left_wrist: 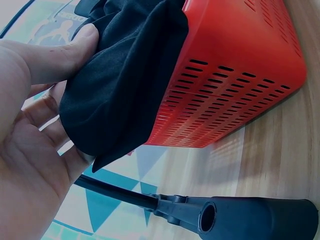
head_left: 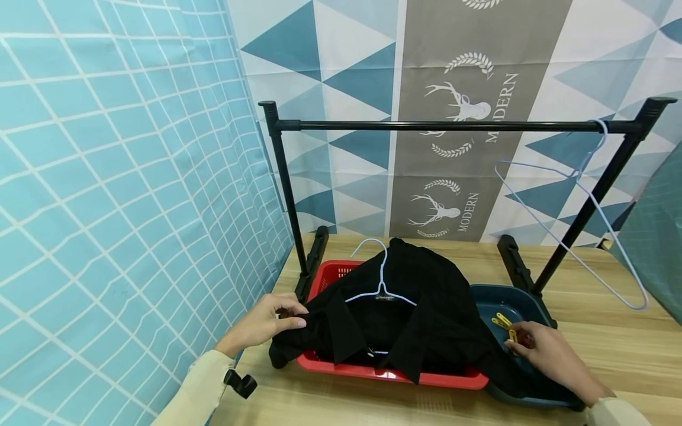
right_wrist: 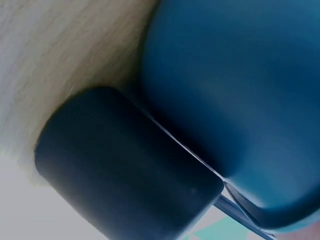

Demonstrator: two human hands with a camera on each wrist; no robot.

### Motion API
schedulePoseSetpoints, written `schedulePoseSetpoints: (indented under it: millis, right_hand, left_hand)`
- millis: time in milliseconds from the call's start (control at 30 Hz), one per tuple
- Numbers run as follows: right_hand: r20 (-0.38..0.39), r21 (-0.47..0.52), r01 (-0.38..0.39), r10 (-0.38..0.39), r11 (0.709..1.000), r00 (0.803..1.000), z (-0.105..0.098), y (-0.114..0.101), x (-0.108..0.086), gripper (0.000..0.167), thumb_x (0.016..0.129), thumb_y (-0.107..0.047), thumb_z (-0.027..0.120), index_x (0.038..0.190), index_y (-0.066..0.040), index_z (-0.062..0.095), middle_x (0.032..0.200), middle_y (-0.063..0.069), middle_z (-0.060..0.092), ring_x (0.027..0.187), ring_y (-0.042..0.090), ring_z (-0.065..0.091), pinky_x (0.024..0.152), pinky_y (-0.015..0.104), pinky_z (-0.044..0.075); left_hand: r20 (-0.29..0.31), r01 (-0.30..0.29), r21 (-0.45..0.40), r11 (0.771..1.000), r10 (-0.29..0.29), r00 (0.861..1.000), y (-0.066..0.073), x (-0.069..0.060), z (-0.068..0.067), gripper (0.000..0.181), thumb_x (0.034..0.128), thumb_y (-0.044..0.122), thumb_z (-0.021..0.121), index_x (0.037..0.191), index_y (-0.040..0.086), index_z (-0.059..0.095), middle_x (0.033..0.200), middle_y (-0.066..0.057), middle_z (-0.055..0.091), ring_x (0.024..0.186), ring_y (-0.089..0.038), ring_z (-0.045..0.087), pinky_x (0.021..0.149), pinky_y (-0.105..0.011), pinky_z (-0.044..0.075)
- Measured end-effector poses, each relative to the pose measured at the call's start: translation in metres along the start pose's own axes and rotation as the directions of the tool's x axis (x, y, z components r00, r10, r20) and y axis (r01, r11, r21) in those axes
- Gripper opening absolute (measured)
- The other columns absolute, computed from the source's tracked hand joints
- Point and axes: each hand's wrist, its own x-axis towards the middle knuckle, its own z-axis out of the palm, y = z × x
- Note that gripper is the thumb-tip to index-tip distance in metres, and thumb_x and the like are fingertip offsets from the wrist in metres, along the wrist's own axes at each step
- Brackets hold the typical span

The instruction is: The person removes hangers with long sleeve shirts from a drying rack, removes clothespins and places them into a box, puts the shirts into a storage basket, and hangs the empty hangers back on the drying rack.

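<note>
While your left hand (head_left: 263, 320) pinches the edge of the black, collared cloth shirt (head_left: 447, 307) at the left end of the red, perforated plastic basket (head_left: 351, 370), your right hand (head_left: 554, 355) is just right of the basket, over the dark blue, round-cornered plastic basin (head_left: 511, 295), thumb and forefinger seemingly closed on a small yellow plastic clip (head_left: 512, 335). Your right wrist's view shows no fingertips, so you cannot tell how firm that hold is. The shirt lies spread across the top of the basket, collar tips toward its front rim, its right side spilling over the basin. A slim, pale blue hanger (head_left: 382, 288) sits in the neck, hook standing free above the basket. You seem to be at the step of fetching clips for the shirt on its hanger. The next move probably calls for lifting that clip clear of the loose yellow clips (head_left: 501, 320), bringing it left to the basket, and fastening cloth to hanger while your left hand steadies the edge. Behind the basket, the black, tubular rack (head_left: 373, 125) looks ready for hanging afterwards.
</note>
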Motion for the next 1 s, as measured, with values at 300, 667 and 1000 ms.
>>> schedulePoseSetpoints:
  millis: [300, 667, 1000]
  right_hand:
    - [0.054, -0.085, 0.044, -0.040, 0.995, 0.998, 0.002, 0.001, 0.002, 0.026, 0.082, -0.009, 0.085, 0.100, 0.006, 0.072, 0.082, 0.003, 0.059, 0.070, 0.016, 0.050, 0.057, 0.031, 0.045]
    - [0.043, -0.105, 0.082, -0.078, 0.991, 0.996, 0.004, 0.001, 0.003, 0.020, 0.081, -0.005, 0.086, 0.097, 0.000, 0.076, 0.085, 0.001, 0.063, 0.074, 0.013, 0.056, 0.062, 0.032, 0.051]
    - [-0.080, 0.065, 0.152, -0.147, 0.986, 0.986, -0.016, -0.024, 0.004, 0.015, 0.101, -0.016, 0.068, 0.110, -0.007, 0.076, 0.071, -0.009, 0.055, 0.057, 0.003, 0.042, 0.051, 0.025, 0.037]
  left_hand:
    - [-0.002, -0.006, -0.004, 1.000, 0.006, 1.000, 0.000, -0.001, 0.000, 0.010, 0.0970, 0.024, 0.074, 0.105, 0.025, 0.079, 0.094, 0.007, 0.069, 0.077, -0.013, 0.056, 0.068, -0.029, 0.048]
    - [-0.003, -0.031, 0.005, 0.999, 0.032, 0.999, -0.001, 0.001, -0.001, 0.010, 0.0972, 0.022, 0.074, 0.105, 0.024, 0.079, 0.093, 0.007, 0.068, 0.075, -0.012, 0.055, 0.067, -0.030, 0.047]
    - [-0.001, -0.033, -0.003, 0.999, 0.033, 0.999, 0.001, 0.000, -0.001, 0.011, 0.0972, 0.021, 0.074, 0.106, 0.023, 0.079, 0.094, 0.007, 0.068, 0.077, -0.013, 0.056, 0.068, -0.030, 0.048]
